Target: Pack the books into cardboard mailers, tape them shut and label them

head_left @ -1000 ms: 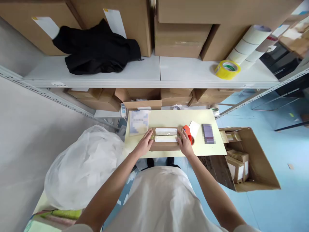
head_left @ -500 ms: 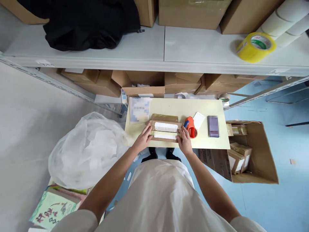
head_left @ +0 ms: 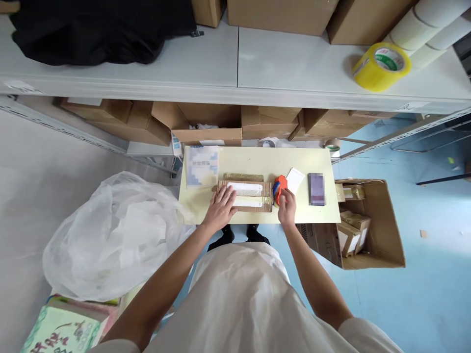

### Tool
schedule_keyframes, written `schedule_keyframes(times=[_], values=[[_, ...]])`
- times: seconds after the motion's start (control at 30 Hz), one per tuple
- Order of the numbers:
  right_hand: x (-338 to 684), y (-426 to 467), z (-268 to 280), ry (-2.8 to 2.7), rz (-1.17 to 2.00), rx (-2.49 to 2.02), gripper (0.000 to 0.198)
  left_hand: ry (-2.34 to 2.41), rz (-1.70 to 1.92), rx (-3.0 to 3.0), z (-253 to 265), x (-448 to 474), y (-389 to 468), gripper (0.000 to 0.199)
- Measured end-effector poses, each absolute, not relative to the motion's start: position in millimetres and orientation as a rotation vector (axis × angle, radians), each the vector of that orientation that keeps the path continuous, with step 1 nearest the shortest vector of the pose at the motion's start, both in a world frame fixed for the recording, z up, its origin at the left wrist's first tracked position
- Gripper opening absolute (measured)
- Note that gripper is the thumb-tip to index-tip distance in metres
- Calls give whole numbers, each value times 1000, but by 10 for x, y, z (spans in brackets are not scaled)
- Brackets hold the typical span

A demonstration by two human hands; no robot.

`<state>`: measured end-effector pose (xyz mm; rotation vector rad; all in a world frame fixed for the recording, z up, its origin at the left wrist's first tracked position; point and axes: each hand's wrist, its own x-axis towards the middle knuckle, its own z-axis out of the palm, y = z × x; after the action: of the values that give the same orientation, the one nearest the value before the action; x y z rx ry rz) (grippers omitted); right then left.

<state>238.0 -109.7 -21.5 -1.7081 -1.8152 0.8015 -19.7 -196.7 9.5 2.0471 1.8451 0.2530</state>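
My left hand (head_left: pixel 221 208) lies flat with fingers stretched over the left part of a small cardboard box (head_left: pixel 250 196). Two white strips run along the box top, with a seam between them. Just right of the box, my right hand (head_left: pixel 287 208) is closed around an orange tape dispenser (head_left: pixel 280 183), which has a blue part on its left side. Its end meets the right edge of the box. Behind the cardboard box sits another tape-covered box (head_left: pixel 243 176), partly hidden.
On the cream table (head_left: pixel 253 159) lie a printed packet (head_left: pixel 202 165), a white card (head_left: pixel 295 180) and a purple phone-like item (head_left: pixel 316 189). A large carton (head_left: pixel 390 230) with small boxes stands right. A plastic bag (head_left: pixel 110 235) bulges left. Yellow tape (head_left: pixel 380 66) rests on the shelf.
My right hand has left the box's right end and taken hold of the tape dispenser, now turned and against the box. My left hand has slid from the box's left edge onto its top.
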Motion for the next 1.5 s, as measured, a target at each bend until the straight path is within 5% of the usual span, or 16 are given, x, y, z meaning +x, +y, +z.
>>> schedule_keyframes(times=[0.4,0.63,0.77,1.07,1.2,1.5], values=[[2404,-741,-641,-1949,976,-2175,36,1831,298,2006,50,-165,-2009,72],[2426,-595,-472,-1985,966,-2263,52,1803,445,1997,61,-175,-2132,60],[2330,-647,-405,-1951,904,-2304,40,1827,493,2002,30,-160,-2207,51],[2587,-698,576,-1824,758,-1845,32,1804,615,2025,-77,-174,-2322,49],[2310,-683,1046,-1885,975,-1496,34,1780,622,2035,-80,-193,-2328,49],[1882,-769,808,-2290,1285,-1438,52,1819,712,1844,17,-142,-2289,51]])
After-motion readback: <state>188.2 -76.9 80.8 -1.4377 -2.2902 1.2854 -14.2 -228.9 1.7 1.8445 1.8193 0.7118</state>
